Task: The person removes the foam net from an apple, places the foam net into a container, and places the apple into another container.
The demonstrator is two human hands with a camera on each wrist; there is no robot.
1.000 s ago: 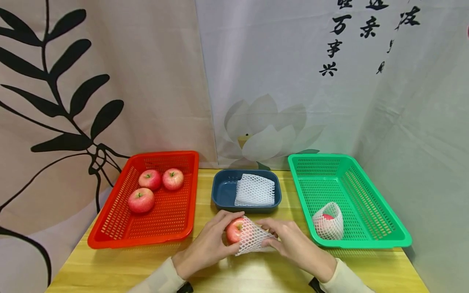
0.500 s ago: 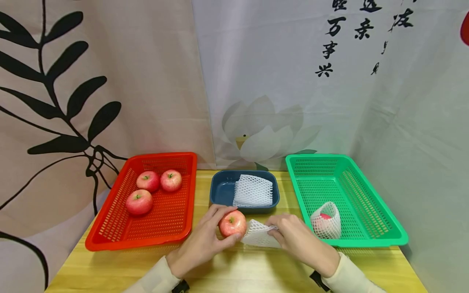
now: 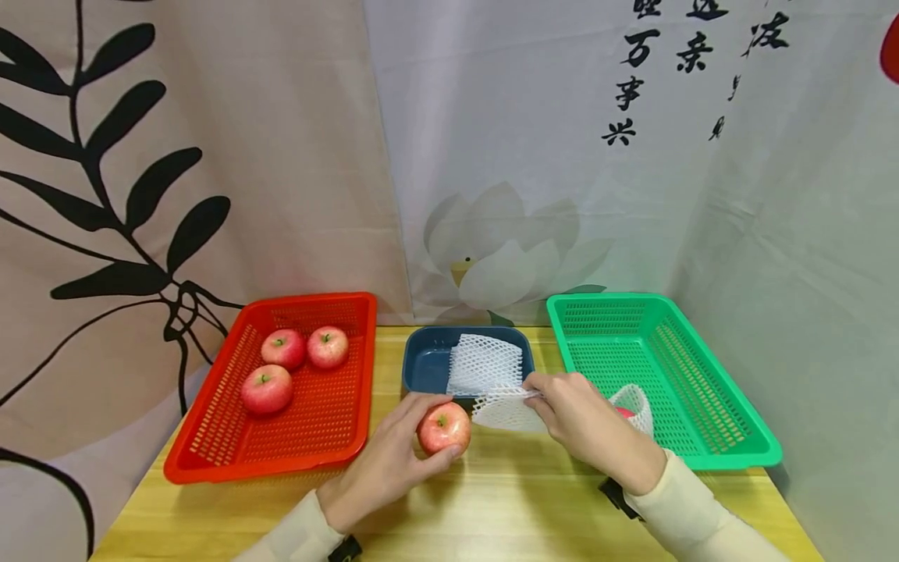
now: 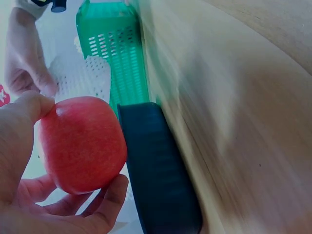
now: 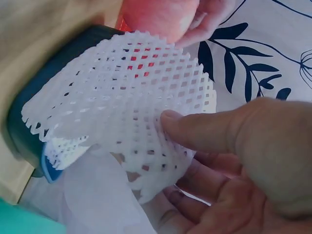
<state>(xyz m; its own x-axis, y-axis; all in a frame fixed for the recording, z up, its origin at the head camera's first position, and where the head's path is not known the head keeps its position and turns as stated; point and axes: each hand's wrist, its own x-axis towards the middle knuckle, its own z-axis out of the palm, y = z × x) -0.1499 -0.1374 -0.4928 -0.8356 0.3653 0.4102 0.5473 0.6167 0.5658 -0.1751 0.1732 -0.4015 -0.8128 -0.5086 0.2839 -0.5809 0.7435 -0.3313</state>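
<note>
A red apple (image 3: 445, 428) is gripped by my left hand (image 3: 393, 460), thumb on the near side and fingers round the far side. The left wrist view shows the apple (image 4: 84, 145) bare, between thumb and fingertips. My right hand (image 3: 579, 417) pinches a white foam net sleeve (image 3: 509, 409) by its right end, just right of the apple. In the right wrist view the foam net (image 5: 131, 92) lies flattened, its scalloped edge toward the apple and the thumb pressed on it. Behind both hands, a dark blue tray (image 3: 425, 367) holds more white foam nets (image 3: 485, 365).
At left stands a red basket (image 3: 316, 421) with 3 apples (image 3: 267, 389) in it. A green basket (image 3: 709, 390) at right holds an apple in a foam net (image 3: 637, 407), partly hidden by my right hand. A printed cloth hangs behind the wooden table (image 3: 456, 523).
The foam net, which covered part of the apple a second ago, has come off it to the right. My right hand has lifted it up and away; the left hand still holds the apple.
</note>
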